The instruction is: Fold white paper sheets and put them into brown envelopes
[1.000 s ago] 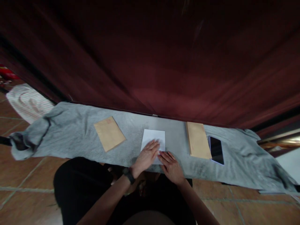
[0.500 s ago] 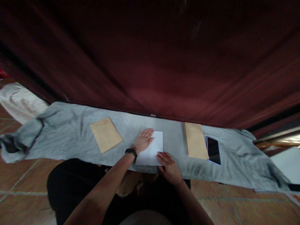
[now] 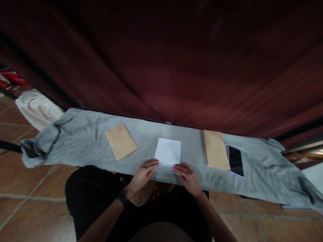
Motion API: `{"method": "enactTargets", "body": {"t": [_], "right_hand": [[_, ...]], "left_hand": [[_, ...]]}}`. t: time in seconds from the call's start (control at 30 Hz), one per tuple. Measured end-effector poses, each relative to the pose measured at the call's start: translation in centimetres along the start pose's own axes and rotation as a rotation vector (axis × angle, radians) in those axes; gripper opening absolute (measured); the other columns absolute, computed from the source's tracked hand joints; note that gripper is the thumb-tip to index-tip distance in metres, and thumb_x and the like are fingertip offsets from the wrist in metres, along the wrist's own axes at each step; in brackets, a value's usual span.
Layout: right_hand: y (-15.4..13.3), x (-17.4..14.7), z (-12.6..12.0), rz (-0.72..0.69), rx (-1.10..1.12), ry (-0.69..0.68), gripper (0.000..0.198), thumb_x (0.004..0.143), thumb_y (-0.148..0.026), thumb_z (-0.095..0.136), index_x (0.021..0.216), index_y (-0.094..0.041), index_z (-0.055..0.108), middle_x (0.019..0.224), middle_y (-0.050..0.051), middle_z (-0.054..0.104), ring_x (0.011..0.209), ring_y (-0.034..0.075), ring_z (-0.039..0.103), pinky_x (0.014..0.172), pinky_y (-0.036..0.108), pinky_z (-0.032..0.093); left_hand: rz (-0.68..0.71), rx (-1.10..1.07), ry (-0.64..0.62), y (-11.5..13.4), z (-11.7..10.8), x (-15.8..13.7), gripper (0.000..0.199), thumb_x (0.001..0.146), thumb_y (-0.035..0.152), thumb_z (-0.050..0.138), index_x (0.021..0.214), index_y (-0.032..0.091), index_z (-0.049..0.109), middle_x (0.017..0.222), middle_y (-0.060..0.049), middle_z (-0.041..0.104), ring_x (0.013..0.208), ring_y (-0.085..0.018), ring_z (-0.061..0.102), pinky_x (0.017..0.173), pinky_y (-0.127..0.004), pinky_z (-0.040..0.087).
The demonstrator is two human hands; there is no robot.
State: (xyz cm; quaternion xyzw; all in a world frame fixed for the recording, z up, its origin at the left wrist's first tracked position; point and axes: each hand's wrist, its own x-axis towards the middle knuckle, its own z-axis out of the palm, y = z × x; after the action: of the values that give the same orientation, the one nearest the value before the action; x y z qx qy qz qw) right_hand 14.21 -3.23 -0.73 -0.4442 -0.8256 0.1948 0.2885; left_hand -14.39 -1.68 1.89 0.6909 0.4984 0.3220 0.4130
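A white sheet of paper [image 3: 168,151] lies in front of me on a grey cloth [image 3: 148,131]. At its near left corner, my left hand [image 3: 144,172] grips the edge, fingers on top and thumb tucked low. My right hand [image 3: 186,175] holds the near right corner in the same way. The paper's near edge looks slightly raised between them. To the left a brown envelope [image 3: 121,142] rests at a slant. A stack of brown envelopes [image 3: 216,150] sits to the right of the paper.
Just right of the stack is a phone [image 3: 235,160] with a dark screen and a purplish edge. A dark red curtain-like cloth [image 3: 161,77] rises behind the narrow covered surface. Striped fabric [image 3: 39,109] hangs at the far left, above a tiled floor [image 3: 40,188].
My left hand has slid from the paper's upper left down to its near left corner and closed there. The right hand has closed on the near right corner. The view has shifted slightly left.
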Motion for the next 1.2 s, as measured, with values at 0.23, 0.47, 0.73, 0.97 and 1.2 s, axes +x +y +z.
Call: {"method": "enactTargets", "body": {"t": [0.23, 0.47, 0.73, 0.97, 1.2], "right_hand": [[0.2, -1.8, 0.1, 0.060, 0.079, 0.057, 0.027, 0.098, -0.026, 0.056, 0.119, -0.032, 0.071, 0.116, 0.002, 0.075, 0.112, 0.023, 0.068, 0.104, 0.049, 0.052], [0.2, -1.7, -0.4, 0.087, 0.040, 0.037, 0.026, 0.099, -0.024, 0.054, 0.118, -0.029, 0.071, 0.120, 0.003, 0.073, 0.113, 0.023, 0.065, 0.102, 0.046, 0.050], [0.3, -0.3, -0.2, 0.206, 0.003, 0.126, 0.032, 0.103, -0.040, 0.046, 0.093, -0.026, 0.072, 0.096, 0.005, 0.074, 0.095, 0.023, 0.067, 0.088, 0.042, 0.053], [1.1, 1.1, 0.6, 0.279, -0.014, 0.215, 0.039, 0.103, -0.046, 0.041, 0.083, -0.025, 0.067, 0.082, 0.005, 0.069, 0.081, 0.023, 0.065, 0.076, 0.037, 0.052], [1.7, 1.6, 0.1, 0.289, 0.033, 0.229, 0.043, 0.102, -0.049, 0.042, 0.073, -0.026, 0.062, 0.073, 0.003, 0.063, 0.078, 0.022, 0.062, 0.074, 0.036, 0.052]], "left_hand": [[-0.131, -0.156, 0.055, 0.5, 0.9, -1.1, 0.011, 0.083, 0.030, 0.072, 0.093, 0.031, 0.078, 0.115, -0.004, 0.074, 0.121, -0.024, 0.060, 0.117, -0.042, 0.036], [-0.014, -0.069, 0.026, -0.4, 0.2, -0.6, 0.013, 0.083, 0.026, 0.071, 0.093, 0.030, 0.078, 0.117, -0.003, 0.074, 0.122, -0.025, 0.060, 0.116, -0.045, 0.037], [-0.097, -0.051, 0.182, 0.7, 0.7, 0.8, 0.009, 0.084, 0.028, 0.069, 0.077, 0.026, 0.074, 0.091, -0.005, 0.072, 0.097, -0.023, 0.064, 0.100, -0.036, 0.049], [-0.140, -0.011, 0.263, 0.6, 1.6, 2.4, 0.015, 0.087, 0.028, 0.067, 0.073, 0.024, 0.071, 0.076, -0.003, 0.067, 0.084, -0.021, 0.063, 0.090, -0.032, 0.051], [-0.102, -0.181, 0.146, 1.5, 0.7, 3.3, 0.022, 0.073, 0.027, 0.081, 0.094, 0.027, 0.078, 0.114, -0.005, 0.073, 0.117, -0.028, 0.060, 0.111, -0.041, 0.041]]}}
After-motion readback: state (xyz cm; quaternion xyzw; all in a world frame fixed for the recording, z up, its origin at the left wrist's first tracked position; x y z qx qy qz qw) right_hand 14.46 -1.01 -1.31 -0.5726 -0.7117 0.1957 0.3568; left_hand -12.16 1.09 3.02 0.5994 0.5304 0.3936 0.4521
